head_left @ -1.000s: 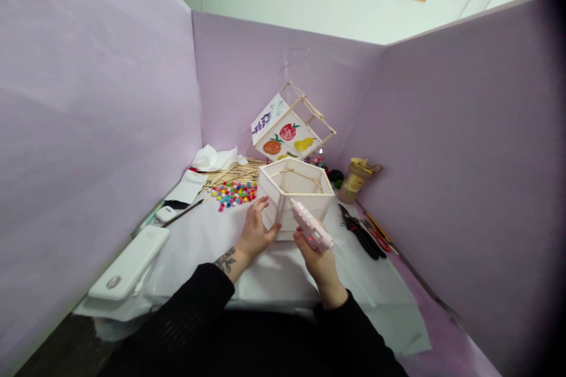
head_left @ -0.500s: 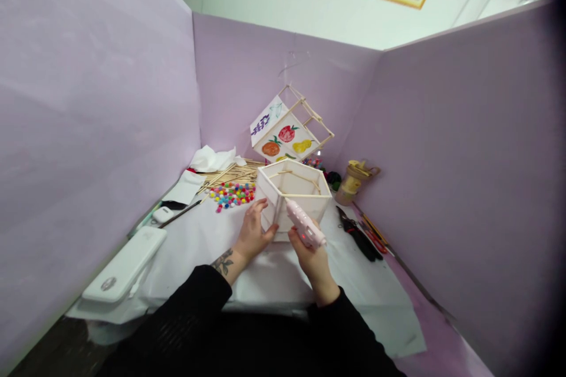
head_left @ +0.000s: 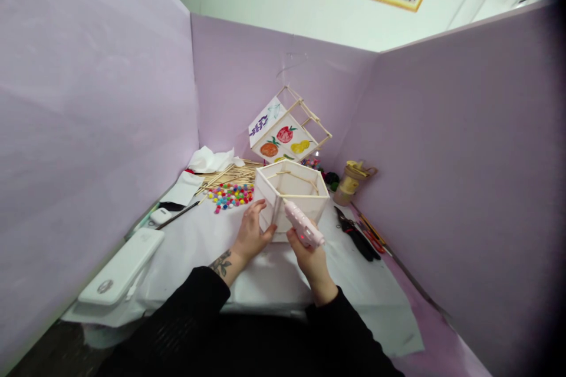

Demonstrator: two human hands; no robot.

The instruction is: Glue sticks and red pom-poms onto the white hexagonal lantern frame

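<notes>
A lantern frame of thin wooden sticks with white translucent sides (head_left: 305, 207) stands in front of me on the white cloth. My left hand (head_left: 253, 230) grips its near left side, fingers on the side panel and thumb at the near corner. In my right hand (head_left: 309, 256) is a pale pink hot glue gun (head_left: 304, 225) with a small red light on it. The gun's nozzle points at the top of the lantern frame's near corner; whether it touches, I cannot tell.
Behind stands a tilted lantern with painted fruit (head_left: 285, 134). Left are colourful pom-poms (head_left: 230, 195), wooden sticks (head_left: 232, 175), a brush (head_left: 179, 214) and a white case (head_left: 122, 268). Right are black-handled pruners (head_left: 359, 238) and a yellow-lidded cup (head_left: 352, 182). Purple panels (head_left: 283, 41) enclose the table.
The whole view has shifted slightly. Both hands, the glue gun and the lantern frame keep almost the same positions relative to each other.
</notes>
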